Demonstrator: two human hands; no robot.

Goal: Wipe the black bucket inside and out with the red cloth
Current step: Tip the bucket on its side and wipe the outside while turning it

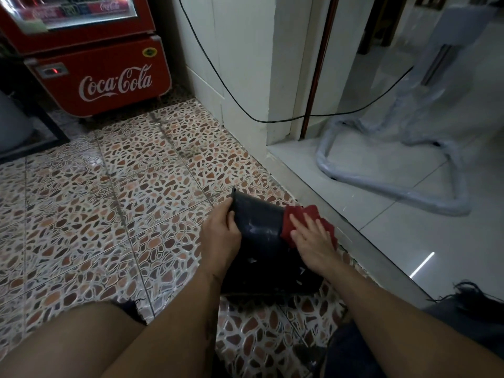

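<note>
The black bucket (259,225) lies tilted on the patterned floor in front of me, its outer wall facing up with pale scuffs on it. My left hand (222,236) grips the bucket's left side near the rim. My right hand (313,241) presses flat on the red cloth (300,214), which is bunched against the bucket's right end. The inside of the bucket is hidden from view.
A red Coca-Cola cooler (101,66) stands at the back left. A white wall corner (245,77) with a black cable (272,121) rises behind. A raised step (354,227) leads right to white tiles with a plastic-wrapped tubular frame (395,186). My legs fill the foreground.
</note>
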